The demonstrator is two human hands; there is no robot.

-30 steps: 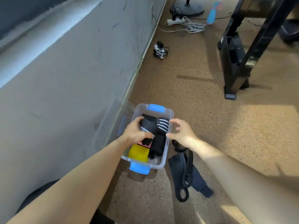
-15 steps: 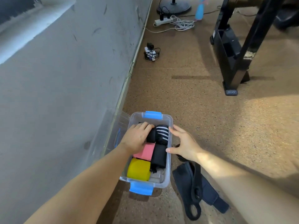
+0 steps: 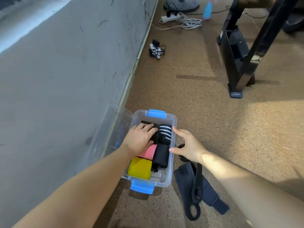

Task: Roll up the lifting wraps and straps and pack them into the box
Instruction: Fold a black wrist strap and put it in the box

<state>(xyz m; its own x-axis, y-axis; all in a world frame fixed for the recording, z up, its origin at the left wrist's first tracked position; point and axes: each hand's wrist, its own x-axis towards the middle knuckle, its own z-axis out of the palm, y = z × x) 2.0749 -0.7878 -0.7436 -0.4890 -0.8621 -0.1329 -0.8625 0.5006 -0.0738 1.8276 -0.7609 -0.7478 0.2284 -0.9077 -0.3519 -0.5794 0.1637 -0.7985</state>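
A clear plastic box [image 3: 171, 163] with blue latches sits on the floor by the wall. Inside lie a yellow roll [image 3: 139, 168], a pink roll [image 3: 148, 152], a plain black roll [image 3: 161, 155], a black roll with white stripes [image 3: 165, 131] and a black roll [image 3: 148, 124] in the far left corner. My left hand [image 3: 139, 139] presses flat on that far black roll. My right hand [image 3: 189, 145] hovers spread open by the box's right rim, touching nothing I can see. An unrolled dark strap with loops [image 3: 195, 188] lies on the floor to the box's right.
The box's clear lid [image 3: 113, 129] leans against the grey wall [image 3: 65, 79] on the left. A black machine frame [image 3: 243, 51] stands at the back right. A charger with cord [image 3: 156, 50], a power strip with cables [image 3: 179, 20] and a fan base lie farther off.
My left hand has pushed the black roll down into the box's far left corner and now lies flat on it. My right hand has spread open beside the rim.
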